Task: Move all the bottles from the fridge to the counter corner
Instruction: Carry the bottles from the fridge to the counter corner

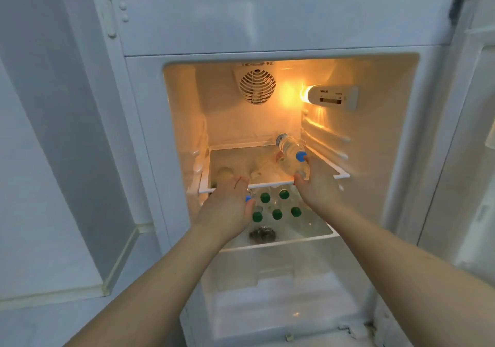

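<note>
Your biggest risk is the clear plastic water bottle with the blue cap [290,149] lying on its side on the glass shelf with the white plastic rim [270,184]; it points cap-first toward you at the shelf's right front, so a careless tug could roll it off the edge and onto the green-capped clear bottles [277,214] standing on the shelf below; another pale bottle seems to lie beneath it, which may shift too. Your right hand [314,183] is at that bottle, fingers curled near its lower body just under the cap, but you cannot tell from here whether they actually clasp it or only touch it; judge the hold before you lift. Your left hand [227,204] reaches in lower left with fingers loosely extended, holding nothing plainly visible; a small blue cap [248,198] peeks just beside its thumb, and knocking it could topple the upright group. The white fridge [267,25] still holds every bottle; none has left yet.
</note>
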Demonstrator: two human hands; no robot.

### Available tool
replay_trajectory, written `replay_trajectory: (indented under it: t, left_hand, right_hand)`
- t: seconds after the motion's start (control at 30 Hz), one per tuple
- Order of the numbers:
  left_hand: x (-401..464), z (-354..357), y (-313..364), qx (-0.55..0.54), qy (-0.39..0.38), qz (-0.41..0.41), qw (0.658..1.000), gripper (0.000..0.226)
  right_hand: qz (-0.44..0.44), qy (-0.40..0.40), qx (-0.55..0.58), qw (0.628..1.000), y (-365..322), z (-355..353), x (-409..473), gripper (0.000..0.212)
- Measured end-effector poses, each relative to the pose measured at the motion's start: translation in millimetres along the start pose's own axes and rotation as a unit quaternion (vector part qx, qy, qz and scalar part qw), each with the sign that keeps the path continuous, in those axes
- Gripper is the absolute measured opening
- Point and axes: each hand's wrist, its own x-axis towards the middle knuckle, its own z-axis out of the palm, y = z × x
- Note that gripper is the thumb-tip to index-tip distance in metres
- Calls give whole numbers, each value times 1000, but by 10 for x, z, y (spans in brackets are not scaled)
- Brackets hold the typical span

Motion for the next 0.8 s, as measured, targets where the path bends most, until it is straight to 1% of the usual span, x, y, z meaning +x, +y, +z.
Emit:
replay_trajectory:
  t: [0.07,0.2,0.33,0.47,0.53,0.6,0.8]
  left_hand:
    - [192,54,11,5,-5,1,1000,44]
    - [562,132,16,11,-9,-3,1000,46]
    - [908,260,-2,28,-15,-15,999,51]
    - [1133,415,-70,38,-26,-29,999,55]
    - [1216,494,-100,41,-29,-38,998,57]
    - [1275,547,-117,43,-29,-41,998,57]
    - [1389,662,-181,51,-36,-46,997,59]
  right_hand:
    - [0,3,12,1000,56,19,243,52]
    - [23,1,10,1000,148,85,622,46]
    - [45,-21,-23,999,314,211,1002,58]
    - [64,-49,-95,992,490,326,1310,67]
    - [78,-64,-109,989,570,399,1453,65]
    - [85,-74,-129,985,599,447,1545,58]
    - [57,-37,-200,977,656,569,1665,48]
